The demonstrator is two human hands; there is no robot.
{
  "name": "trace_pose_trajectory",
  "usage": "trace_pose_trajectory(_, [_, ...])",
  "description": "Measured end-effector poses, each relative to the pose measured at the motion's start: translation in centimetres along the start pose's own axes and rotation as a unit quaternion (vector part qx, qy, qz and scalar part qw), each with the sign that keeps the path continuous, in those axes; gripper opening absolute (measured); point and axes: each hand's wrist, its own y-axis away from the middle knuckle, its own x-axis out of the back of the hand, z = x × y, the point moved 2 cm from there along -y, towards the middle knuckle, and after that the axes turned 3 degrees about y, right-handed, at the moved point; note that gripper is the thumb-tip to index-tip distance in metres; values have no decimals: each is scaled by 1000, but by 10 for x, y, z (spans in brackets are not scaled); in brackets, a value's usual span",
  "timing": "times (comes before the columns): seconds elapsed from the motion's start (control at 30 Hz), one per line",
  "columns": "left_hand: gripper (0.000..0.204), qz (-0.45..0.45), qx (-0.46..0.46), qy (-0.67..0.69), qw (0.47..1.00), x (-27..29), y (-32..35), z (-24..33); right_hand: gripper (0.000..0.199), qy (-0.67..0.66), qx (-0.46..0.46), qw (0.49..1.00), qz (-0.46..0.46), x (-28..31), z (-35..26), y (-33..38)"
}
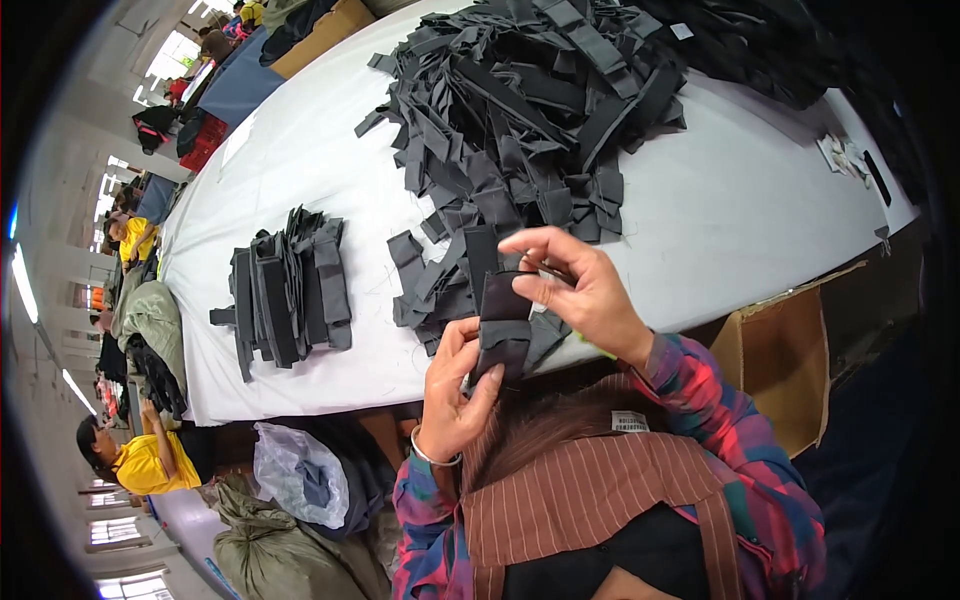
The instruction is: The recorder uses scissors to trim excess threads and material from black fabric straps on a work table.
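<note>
Close to the table's near edge, my left hand (455, 395) grips a dark grey fabric strip (504, 335) between thumb and fingers. My right hand (598, 300) is at the strip's upper end, its fingers curled and the thumb close to the cloth. Something thin and dark shows between those fingers, too small to name. Just beyond both hands lies a big loose heap of similar dark grey fabric strips (500, 130), with several loose ones trailing toward me. To the left, more strips stand side by side in a neater stack (290, 290).
The white-covered table (740, 220) spreads ahead. Black cloth (760, 50) lies at the far right, and an open cardboard box (775, 370) stands below the right edge. A clear plastic bag (298, 475) is below the near left edge. A person in yellow (155, 460) is at left.
</note>
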Motion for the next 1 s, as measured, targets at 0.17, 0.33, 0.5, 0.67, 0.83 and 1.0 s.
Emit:
trace_pose_trajectory(0.17, [26,25,17,-9,999,-3,0,-7,29,157,63,983,75,12,-4,-5])
trace_pose_trajectory(0.33, [26,43,21,-25,999,-6,-1,-9,21,242,63,966,64,14,-16,-5])
trace_pose_trajectory(0.5, [26,39,16,-28,999,-7,1,-7,15,280,86,955,54,7,-17,-4])
trace_pose_trajectory(0.67, [27,39,26,-33,998,-8,4,-8,11,289,104,950,53,4,-15,-2])
trace_pose_trajectory(0.83, [23,176,-57,-136,973,5,0,1,17,121,89,987,58,9,-24,2])
trace_pose_trajectory(1.0, [13,199,70,91,973,-11,12,-44,29,137,41,990,-14,-5,-2,10])
